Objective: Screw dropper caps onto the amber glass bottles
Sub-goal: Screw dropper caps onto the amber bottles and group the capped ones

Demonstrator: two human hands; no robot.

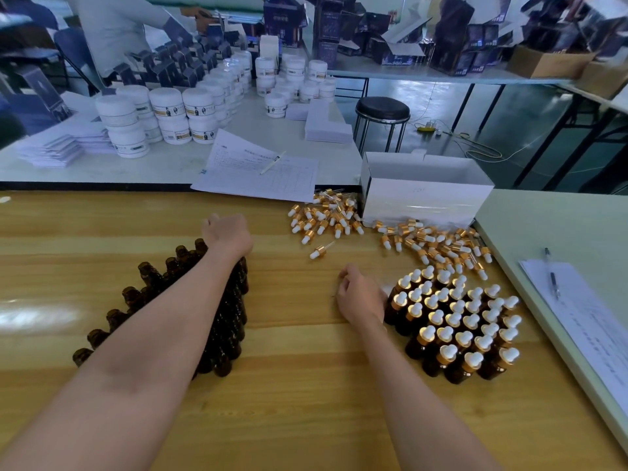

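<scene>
Several uncapped amber glass bottles (153, 277) stand in a tight cluster on the wooden table (306, 385) at the left. My left forearm lies over them, and my left hand (226, 232) bends down at the cluster's far edge with its fingers hidden. At the right stand several amber bottles with gold-and-white dropper caps (458, 321). My right hand (360, 294) rests on the table just left of them, fingers loosely curled and holding nothing. Loose dropper caps (326, 219) lie in heaps behind, and a single one (319, 250) lies apart.
A white open box (424, 195) stands behind the loose caps. A printed sheet (258, 171) with a pen overhangs the table's far edge. White jars (170, 113) fill the table beyond. A green table with paper and a pen (550, 270) adjoins at the right.
</scene>
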